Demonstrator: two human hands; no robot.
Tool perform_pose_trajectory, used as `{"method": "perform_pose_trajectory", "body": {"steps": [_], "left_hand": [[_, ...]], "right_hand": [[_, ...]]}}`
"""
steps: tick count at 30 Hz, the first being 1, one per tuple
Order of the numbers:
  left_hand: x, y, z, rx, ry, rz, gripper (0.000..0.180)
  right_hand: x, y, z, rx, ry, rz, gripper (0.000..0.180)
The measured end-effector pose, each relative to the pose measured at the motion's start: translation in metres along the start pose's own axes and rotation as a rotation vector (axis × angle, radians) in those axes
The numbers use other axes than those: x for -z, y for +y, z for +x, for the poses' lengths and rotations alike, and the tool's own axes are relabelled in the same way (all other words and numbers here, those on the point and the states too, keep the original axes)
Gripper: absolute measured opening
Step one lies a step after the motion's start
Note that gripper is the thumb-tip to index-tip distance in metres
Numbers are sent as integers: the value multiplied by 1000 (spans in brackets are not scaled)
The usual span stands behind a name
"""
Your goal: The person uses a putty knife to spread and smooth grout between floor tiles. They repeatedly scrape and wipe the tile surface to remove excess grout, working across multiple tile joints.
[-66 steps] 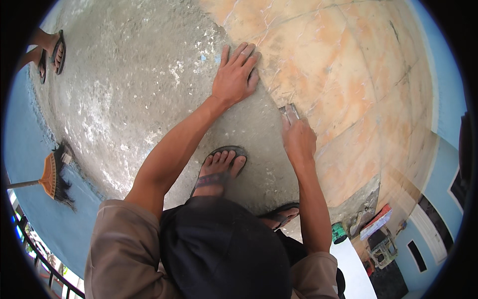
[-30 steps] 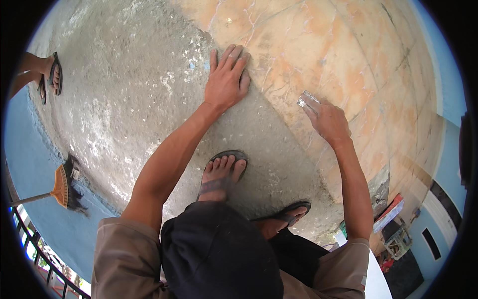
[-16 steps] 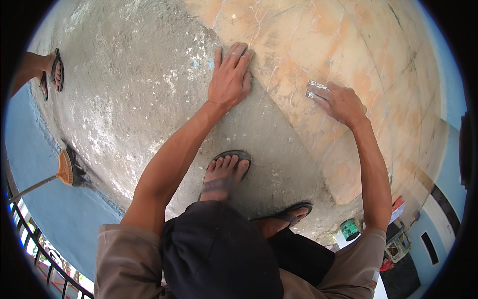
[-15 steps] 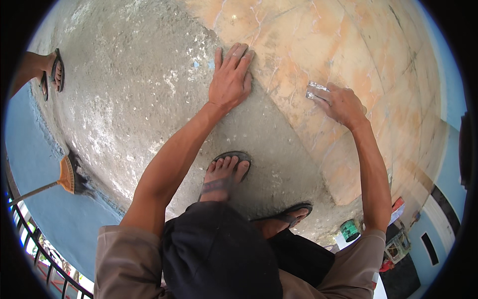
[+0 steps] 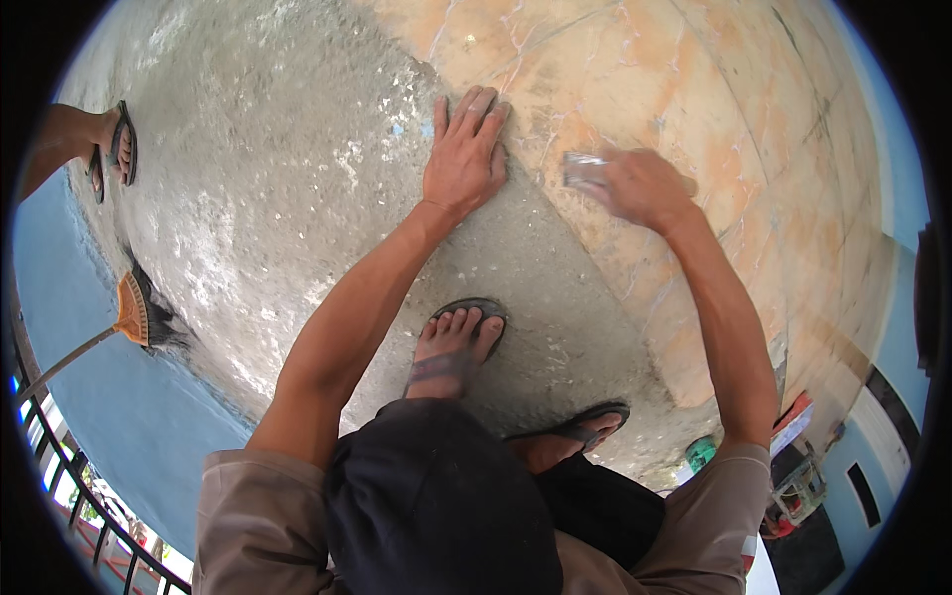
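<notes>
My left hand (image 5: 464, 149) is pressed down with its fingers stretched out on the rough grey concrete (image 5: 248, 149), its fingertips by the edge of the marbled orange tiles (image 5: 734, 129). Over those tiles, my right hand (image 5: 645, 188) is closed on a small flat metal scraper (image 5: 581, 169), whose shiny end points left toward the concrete border. Motion smears the scraper and the right fingers a little, so the tool's exact shape is unclear. My sandalled feet (image 5: 451, 342) rest on the concrete between my arms.
Another person's sandalled foot (image 5: 121, 149) stands at far left. Below it, an orange broom (image 5: 132, 309) touches the concrete beside the blue surface (image 5: 109, 416). A dark railing (image 5: 84, 496) curves at lower left. A green container (image 5: 700, 453) and assorted items sit at lower right.
My right hand has slid left across the tiles with the scraper, closer to the concrete edge. My left hand stays put. The broom head has swung slightly farther away.
</notes>
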State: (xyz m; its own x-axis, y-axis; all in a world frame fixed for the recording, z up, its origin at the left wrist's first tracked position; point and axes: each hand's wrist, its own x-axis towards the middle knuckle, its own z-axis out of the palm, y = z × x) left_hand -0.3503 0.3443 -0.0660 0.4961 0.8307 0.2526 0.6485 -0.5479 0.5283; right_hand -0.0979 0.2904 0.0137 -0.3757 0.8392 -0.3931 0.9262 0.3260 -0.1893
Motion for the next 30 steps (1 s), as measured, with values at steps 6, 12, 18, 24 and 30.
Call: {"method": "perform_pose_trajectory", "body": {"steps": [6, 12, 18, 24, 30], "left_hand": [[-3, -11, -3, 1, 6, -28, 47], [-3, -4, 0, 4, -8, 14, 47], [0, -8, -3, 13, -5, -30, 51], [-1, 2, 2, 18, 16, -11, 49], [2, -7, -4, 22, 3, -28, 47]], "right_hand": [[11, 2, 3, 8, -43, 3, 26], [0, 9, 5, 21, 18, 35, 30], [16, 10, -5, -44, -14, 42, 29], [-7, 31, -21, -161, 153, 115, 29], [31, -6, 14, -163, -88, 34, 26]]}}
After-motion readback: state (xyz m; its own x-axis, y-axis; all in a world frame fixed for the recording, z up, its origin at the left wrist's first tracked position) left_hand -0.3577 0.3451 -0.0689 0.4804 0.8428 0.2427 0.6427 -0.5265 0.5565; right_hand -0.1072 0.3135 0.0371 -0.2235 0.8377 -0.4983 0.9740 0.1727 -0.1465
